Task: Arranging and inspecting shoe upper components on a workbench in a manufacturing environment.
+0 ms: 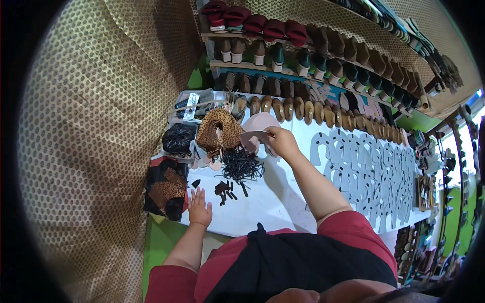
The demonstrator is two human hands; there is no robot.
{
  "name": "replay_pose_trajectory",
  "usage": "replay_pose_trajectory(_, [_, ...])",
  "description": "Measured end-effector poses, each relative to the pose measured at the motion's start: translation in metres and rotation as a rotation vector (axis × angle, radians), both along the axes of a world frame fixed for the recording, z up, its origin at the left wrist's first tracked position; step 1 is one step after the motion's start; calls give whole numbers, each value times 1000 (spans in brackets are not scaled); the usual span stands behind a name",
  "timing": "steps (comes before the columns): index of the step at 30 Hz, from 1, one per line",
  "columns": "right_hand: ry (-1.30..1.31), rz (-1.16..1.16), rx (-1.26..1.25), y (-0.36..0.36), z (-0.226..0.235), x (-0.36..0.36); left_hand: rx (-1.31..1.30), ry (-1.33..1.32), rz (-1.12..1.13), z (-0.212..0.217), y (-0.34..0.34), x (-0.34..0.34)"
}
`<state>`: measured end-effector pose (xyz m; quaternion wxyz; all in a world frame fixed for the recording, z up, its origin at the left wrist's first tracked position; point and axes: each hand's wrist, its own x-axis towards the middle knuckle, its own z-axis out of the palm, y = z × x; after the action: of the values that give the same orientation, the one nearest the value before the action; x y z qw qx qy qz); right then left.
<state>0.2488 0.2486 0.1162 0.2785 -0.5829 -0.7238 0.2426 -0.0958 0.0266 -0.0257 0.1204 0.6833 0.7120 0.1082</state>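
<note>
The pale pink piece (260, 122) extends leftward from the right hand (284, 143), which pinches its edge over the tabletop (255, 218) beside the leopard-print pile (230, 132), while the farther left hand (200, 212) rests fingers spread, seemingly empty.

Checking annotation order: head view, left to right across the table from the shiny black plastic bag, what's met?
Shiny black plastic bag, brown leopard-print bundle with central opening, thin pale pink sheet, right hand, flat grey curved cut-outs.
</note>
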Motion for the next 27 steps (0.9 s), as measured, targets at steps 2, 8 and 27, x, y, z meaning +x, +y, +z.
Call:
replay_pose_trajectory(2, [151, -21, -131, -22, 15, -2, 10, 1, 1, 0, -1, -1])
replay_pose_trajectory(8, [697, -154, -427, -88, 3, 16, -6, 6, 0, 3, -1, 1])
replay_pose_trajectory(27, [-191, -316, -24, -188, -139, 86, 13, 31, -9, -1, 0, 2])
